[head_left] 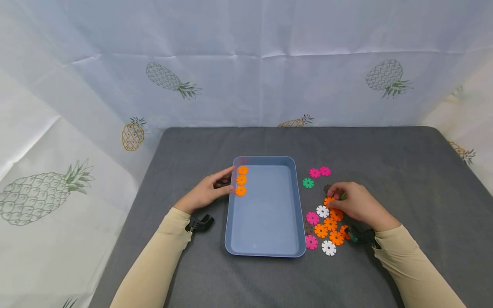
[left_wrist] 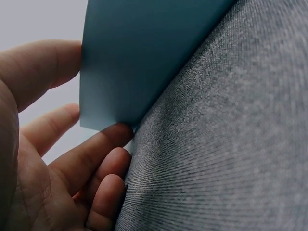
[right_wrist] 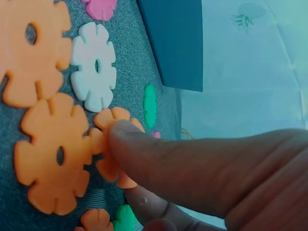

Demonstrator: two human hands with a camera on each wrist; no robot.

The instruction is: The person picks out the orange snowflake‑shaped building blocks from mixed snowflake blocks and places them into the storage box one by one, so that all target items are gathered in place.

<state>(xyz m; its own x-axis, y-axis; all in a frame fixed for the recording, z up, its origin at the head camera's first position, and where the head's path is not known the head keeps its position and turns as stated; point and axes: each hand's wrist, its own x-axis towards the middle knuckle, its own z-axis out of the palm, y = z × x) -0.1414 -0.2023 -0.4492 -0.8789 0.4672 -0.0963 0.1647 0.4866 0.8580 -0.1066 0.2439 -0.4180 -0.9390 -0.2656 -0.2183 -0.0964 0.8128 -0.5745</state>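
A shallow blue-grey tray lies on the table, with 3 orange notched discs in a column along its left side. My left hand touches the tray's left wall with thumb and fingertips; the left wrist view shows the thumb at the tray edge and the lower fingers bent near the cloth. To the right of the tray, my right hand pinches an orange flower-shaped disc. Its thumb covers part of that disc, with a finger below.
Several loose discs surround the right hand: orange, white, pink, green and dark brown. A grey cloth covers the table. Behind it hangs a pineapple-patterned curtain.
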